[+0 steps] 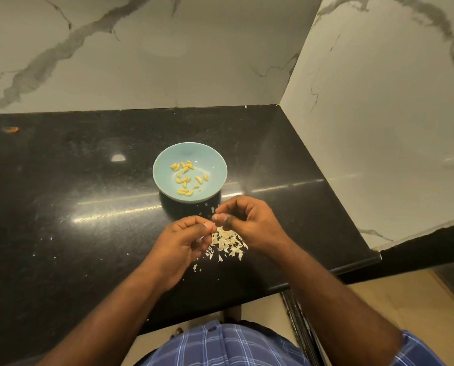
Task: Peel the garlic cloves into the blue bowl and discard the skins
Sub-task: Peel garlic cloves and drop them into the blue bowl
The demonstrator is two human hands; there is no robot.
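Note:
A light blue bowl [165, 165] stands on the black counter and holds several peeled yellow garlic cloves [185, 178]. Just in front of it my left hand [186, 240] and my right hand [244, 220] meet fingertip to fingertip above a pile of pale garlic skins [228, 243]. Both hands have curled fingers. They pinch a small clove between them, and the fingers almost hide it. More skin flakes [195, 268] lie scattered near my left wrist.
The black granite counter [75, 194] ends in a rounded front edge [352, 268] at the right. Marble walls [379, 114] close the back and right side. A small orange scrap [10, 129] lies far left.

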